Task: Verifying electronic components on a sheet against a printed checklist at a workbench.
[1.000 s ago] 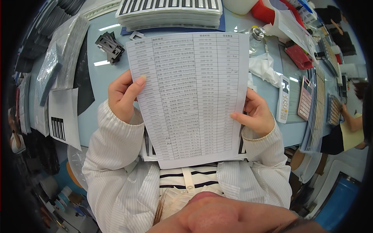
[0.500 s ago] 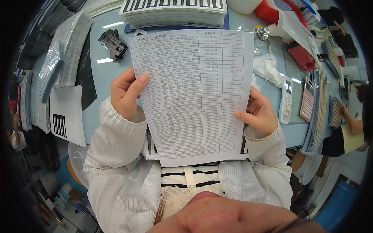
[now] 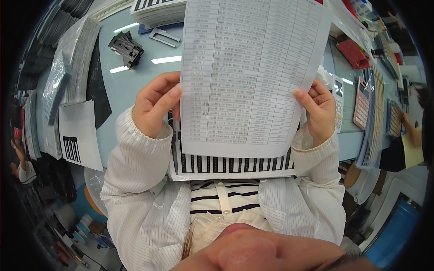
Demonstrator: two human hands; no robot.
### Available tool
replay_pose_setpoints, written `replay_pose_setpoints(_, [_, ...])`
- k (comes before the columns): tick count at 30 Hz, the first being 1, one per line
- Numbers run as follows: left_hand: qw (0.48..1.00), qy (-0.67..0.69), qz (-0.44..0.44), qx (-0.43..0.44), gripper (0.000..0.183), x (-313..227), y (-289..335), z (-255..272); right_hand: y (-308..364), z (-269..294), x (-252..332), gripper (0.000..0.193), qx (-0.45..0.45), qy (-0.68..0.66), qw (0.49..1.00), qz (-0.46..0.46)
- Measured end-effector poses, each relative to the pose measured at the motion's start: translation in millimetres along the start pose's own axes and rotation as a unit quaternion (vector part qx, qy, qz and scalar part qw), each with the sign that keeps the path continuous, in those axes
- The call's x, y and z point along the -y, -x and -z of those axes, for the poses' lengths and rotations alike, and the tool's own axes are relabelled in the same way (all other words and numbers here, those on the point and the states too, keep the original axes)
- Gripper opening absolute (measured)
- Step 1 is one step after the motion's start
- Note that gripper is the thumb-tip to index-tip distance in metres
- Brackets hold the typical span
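Note:
A white sheet of paper (image 3: 244, 90) printed with a table of rows and columns is held up in front of me. My left hand (image 3: 158, 101) pinches its left edge, thumb on the front. On the right edge, my right hand (image 3: 318, 108) grips it the same way. Beneath the paper's lower end lies a white sheet with a row of black rectangular frames (image 3: 235, 167), close to my body; the paper hides its upper part. Left of the paper, a small heap of dark frame-shaped pieces (image 3: 126, 49) and a single grey frame (image 3: 165, 37) rest on the table.
A stack of frame-printed sheets (image 3: 158, 18) stands at the back. Plastic-wrapped stacks (image 3: 79, 58) and a printed white sheet (image 3: 80, 135) occupy the left. To the right are a white calculator (image 3: 338, 97), a pink calculator (image 3: 361, 101) and a red object (image 3: 352, 52). Another person's arm (image 3: 410, 131) shows far right.
Both hands have moved the paper up and to the right, away from my body. Its top now runs out of view, and the black-framed sheet below is more exposed.

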State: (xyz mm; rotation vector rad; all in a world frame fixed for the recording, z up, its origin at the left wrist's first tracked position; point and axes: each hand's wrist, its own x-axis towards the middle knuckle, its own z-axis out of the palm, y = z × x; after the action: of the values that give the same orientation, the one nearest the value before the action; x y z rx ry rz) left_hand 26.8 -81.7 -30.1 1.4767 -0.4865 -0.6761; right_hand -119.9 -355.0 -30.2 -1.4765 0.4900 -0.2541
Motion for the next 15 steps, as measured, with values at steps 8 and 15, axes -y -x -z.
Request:
replay_pose_setpoints(8, [0.999, -0.023, 0.030, 0.021, 0.026, -2.4, -1.7, -1.1, -3.9, 0.7, -0.8, 0.032, -0.025, -0.008, 1.000, 0.017])
replay_pose_setpoints(15, [0.998, -0.051, 0.023, 0.011, 0.021, 0.2, 0.1, 1.0, -4.1, 1.4, -3.1, 0.031, -0.022, -0.007, 1.000, 0.019])
